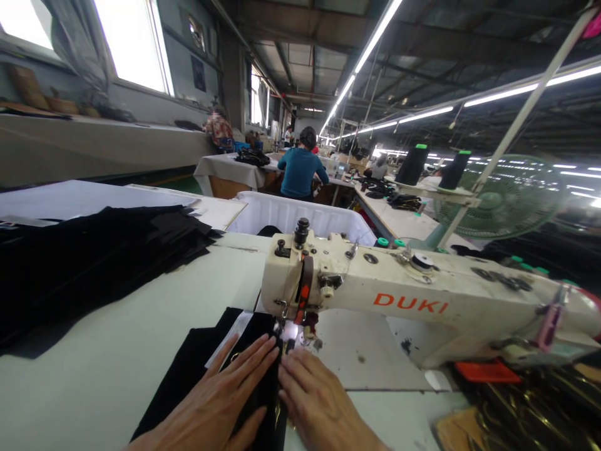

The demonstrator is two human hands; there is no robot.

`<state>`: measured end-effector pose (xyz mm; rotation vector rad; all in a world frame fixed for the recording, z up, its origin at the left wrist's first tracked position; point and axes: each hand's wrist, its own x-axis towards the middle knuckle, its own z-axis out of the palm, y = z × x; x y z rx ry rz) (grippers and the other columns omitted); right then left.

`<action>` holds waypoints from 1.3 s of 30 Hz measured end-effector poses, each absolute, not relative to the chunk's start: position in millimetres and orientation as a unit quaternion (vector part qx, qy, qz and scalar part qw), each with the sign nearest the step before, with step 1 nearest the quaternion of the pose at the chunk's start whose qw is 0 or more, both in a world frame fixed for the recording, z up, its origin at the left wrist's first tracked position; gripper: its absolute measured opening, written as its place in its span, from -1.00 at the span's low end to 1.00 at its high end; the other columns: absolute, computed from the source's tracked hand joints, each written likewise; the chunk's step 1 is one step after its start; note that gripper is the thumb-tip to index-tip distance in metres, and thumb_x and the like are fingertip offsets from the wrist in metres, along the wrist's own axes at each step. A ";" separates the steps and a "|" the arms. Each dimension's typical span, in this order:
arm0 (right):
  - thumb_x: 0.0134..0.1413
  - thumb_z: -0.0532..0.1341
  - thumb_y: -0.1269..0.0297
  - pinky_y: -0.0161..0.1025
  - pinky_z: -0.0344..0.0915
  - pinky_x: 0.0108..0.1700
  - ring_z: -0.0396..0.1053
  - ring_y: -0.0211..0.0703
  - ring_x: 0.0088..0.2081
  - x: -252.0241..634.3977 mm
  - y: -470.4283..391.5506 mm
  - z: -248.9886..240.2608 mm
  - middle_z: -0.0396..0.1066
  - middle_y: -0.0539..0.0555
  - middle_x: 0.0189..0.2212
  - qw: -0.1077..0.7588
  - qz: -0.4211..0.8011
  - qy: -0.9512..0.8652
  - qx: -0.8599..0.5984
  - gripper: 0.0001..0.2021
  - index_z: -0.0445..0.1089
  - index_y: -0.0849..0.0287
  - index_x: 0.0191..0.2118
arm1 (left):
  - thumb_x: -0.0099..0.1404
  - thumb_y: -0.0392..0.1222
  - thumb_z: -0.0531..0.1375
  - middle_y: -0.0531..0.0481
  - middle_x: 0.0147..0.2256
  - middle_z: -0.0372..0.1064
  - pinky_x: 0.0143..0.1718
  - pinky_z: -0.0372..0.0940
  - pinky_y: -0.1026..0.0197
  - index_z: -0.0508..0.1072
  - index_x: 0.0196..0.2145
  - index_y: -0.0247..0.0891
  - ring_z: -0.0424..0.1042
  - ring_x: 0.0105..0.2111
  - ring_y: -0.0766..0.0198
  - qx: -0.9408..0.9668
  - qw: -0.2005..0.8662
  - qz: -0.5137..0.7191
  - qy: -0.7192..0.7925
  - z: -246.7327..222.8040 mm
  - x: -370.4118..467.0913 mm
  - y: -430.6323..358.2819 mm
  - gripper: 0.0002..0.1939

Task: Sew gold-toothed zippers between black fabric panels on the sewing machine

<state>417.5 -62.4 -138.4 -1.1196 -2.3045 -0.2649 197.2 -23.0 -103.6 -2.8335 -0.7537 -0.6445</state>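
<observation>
My left hand [230,391] lies flat with its fingers stretched out over a black fabric piece [185,369]. A white strip [230,338] rests along the fabric's upper left side. My right hand [322,398] has its fingers pressed together at the fabric's right edge, on a black zipper [278,413] with gold-coloured parts. Its fingertips hide part of the zipper. Just beyond both hands, the lit needle area of a sewing machine [408,300] meets the fabric's far end. The presser foot is too small to make out clearly.
Black fabric pieces [103,263] are stacked at left on the table [94,388]. A white bin [305,216] stands behind the machine. Black and gold strips [539,407] lie at lower right, near a red tray [488,371]. A co-worker [303,169] sits ahead; a fan [502,194] stands right.
</observation>
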 end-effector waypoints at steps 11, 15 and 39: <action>0.37 0.10 0.32 -0.21 0.15 0.31 0.29 -0.12 0.20 425.9 -60.2 -132.1 0.40 0.10 0.13 0.237 -0.058 -0.882 -0.402 -0.69 0.33 0.27 0.15 | 0.33 -0.26 0.15 -0.12 0.31 0.11 0.34 -0.37 -0.04 0.03 0.37 -0.27 0.09 0.30 0.14 -0.948 0.034 -0.193 -0.250 -107.2 200.2 -17.5 -0.29; 0.34 0.15 0.33 -0.22 0.14 0.32 0.29 -0.13 0.20 427.0 -59.9 -130.1 0.39 0.12 0.13 0.231 -0.052 -0.887 -0.397 -0.67 0.32 0.28 0.16 | 0.32 -0.27 0.13 -0.14 0.30 0.13 0.33 -0.28 -0.09 0.04 0.37 -0.28 0.11 0.30 0.12 -0.952 0.036 -0.175 -0.249 -104.1 201.9 -17.9 -0.30; 0.22 0.15 0.47 0.01 0.40 0.13 0.38 0.06 0.09 423.8 -50.8 -128.6 0.40 0.15 0.10 0.223 -0.036 -0.833 -0.505 -0.57 0.31 0.17 0.20 | 0.28 -0.27 0.16 -0.09 0.28 0.17 0.28 0.12 0.03 -0.01 0.38 -0.21 0.18 0.27 0.08 -0.947 -0.013 -0.188 -0.259 -93.8 194.0 -17.3 -0.23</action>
